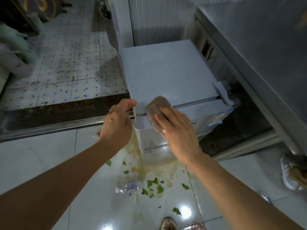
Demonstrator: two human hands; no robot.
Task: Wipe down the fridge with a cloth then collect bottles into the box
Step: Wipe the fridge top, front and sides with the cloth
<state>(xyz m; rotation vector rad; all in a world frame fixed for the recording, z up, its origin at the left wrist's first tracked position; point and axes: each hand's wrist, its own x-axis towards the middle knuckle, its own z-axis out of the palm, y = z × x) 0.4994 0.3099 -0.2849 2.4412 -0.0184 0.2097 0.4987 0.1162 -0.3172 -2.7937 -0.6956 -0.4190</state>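
A small white chest fridge (166, 70) stands on the floor with its lid down. My right hand (177, 131) presses a brownish cloth (157, 108) flat on the lid's near edge. My left hand (116, 123) grips the lid's near left corner by its handle lip. A clear plastic bottle (127, 188) with a blue label lies on the tiles below my arms. Part of another bottle (265, 198) shows at the right, near a foot. No box is in view.
A yellowish spill with green leaf scraps (154, 185) covers the glossy tiles in front of the fridge. A steel counter (265, 47) runs along the right. A metal door threshold (49, 128) crosses at left. Another person's sneaker (292, 173) stands at right; my feet (167, 224) are below.
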